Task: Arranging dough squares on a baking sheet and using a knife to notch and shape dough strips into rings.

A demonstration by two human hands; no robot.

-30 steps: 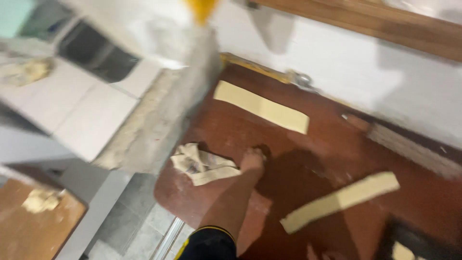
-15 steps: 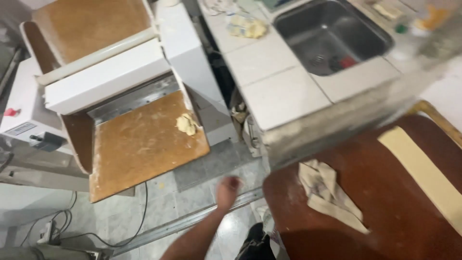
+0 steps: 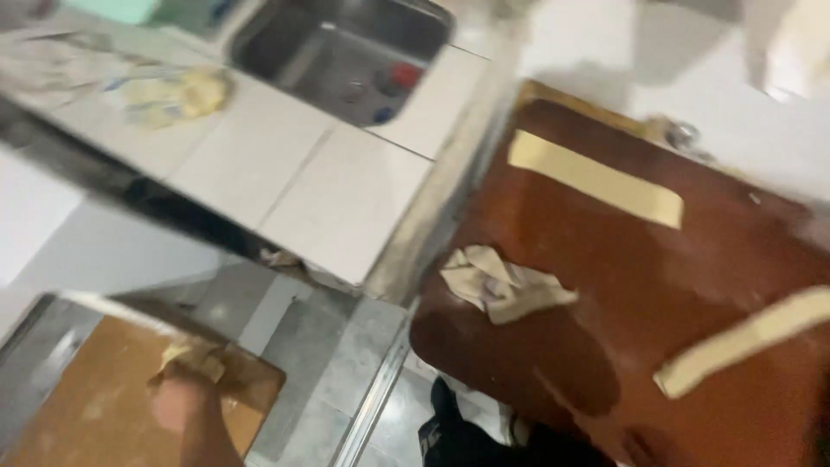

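Open floor point(image 3: 337, 372) separates the brown tray point(image 3: 78, 415) from the reddish-brown table point(image 3: 692, 285), whose middle lies bare between a crumpled dough scrap point(image 3: 501, 285) and two dough strips point(image 3: 596, 177), while the tiled counter point(image 3: 337, 199) borders it.

One bare hand point(image 3: 177, 399) and forearm show, blurred, with no sleeve on them. A dark garment point(image 3: 458, 432) with a small pale mark shows below.

No packages, labels, signs or screens show.
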